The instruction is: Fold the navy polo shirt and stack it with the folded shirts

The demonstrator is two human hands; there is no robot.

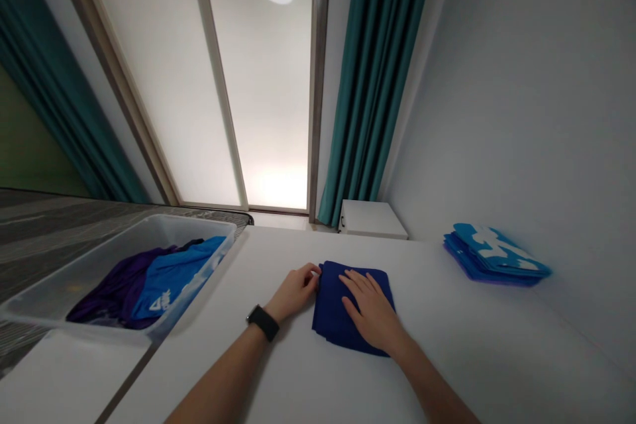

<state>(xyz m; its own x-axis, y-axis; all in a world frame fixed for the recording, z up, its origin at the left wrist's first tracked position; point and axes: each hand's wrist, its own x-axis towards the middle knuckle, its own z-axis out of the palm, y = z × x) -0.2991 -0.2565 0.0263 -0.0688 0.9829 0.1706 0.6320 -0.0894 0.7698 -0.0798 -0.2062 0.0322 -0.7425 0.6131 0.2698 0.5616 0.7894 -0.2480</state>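
A dark blue garment, folded into a near-square, lies flat on the white table. My right hand rests on top of it, palm down with the fingers spread. At the garment's upper left edge, my left hand has its fingers curled and pinched on the cloth. A dark watch band circles my left wrist. What kind of garment it is cannot be told from the folds.
To the left stands a translucent plastic bin holding a purple garment and a bright blue garment. A stack of folded blue clothes sits by the wall at right. Behind the table is a white cabinet.
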